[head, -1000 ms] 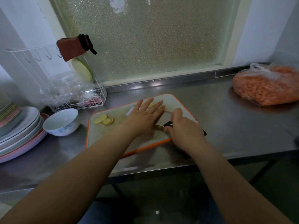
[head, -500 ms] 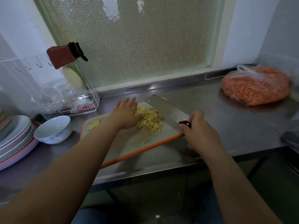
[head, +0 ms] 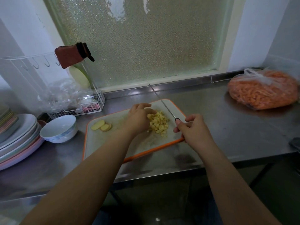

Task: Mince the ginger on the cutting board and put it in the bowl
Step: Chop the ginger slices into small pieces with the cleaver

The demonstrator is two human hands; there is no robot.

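A heap of minced ginger (head: pixel 158 123) lies on the orange-rimmed cutting board (head: pixel 113 143). My left hand (head: pixel 138 119) sits against the heap's left side with curled fingers touching the pieces. My right hand (head: pixel 193 129) grips the dark handle of a knife (head: pixel 164 103), whose blade is turned edge-on and points away toward the window, just right of the heap. Two or three ginger slices (head: pixel 102 125) rest at the board's left end. A white bowl (head: pixel 59 128) stands left of the board, with nothing visible inside.
Stacked plates (head: pixel 17 140) fill the far left of the steel counter (head: pixel 227 127). A white wire rack (head: pixel 76 104) with plastic bags stands behind the bowl. A bag of orange food (head: pixel 263 90) lies at the right back. The counter's front edge runs close below the board.
The knife went from flat under my left hand's press to lifted and turned edge-on beside the heap. My left hand moved off the blade and now curls against the uncovered minced ginger.
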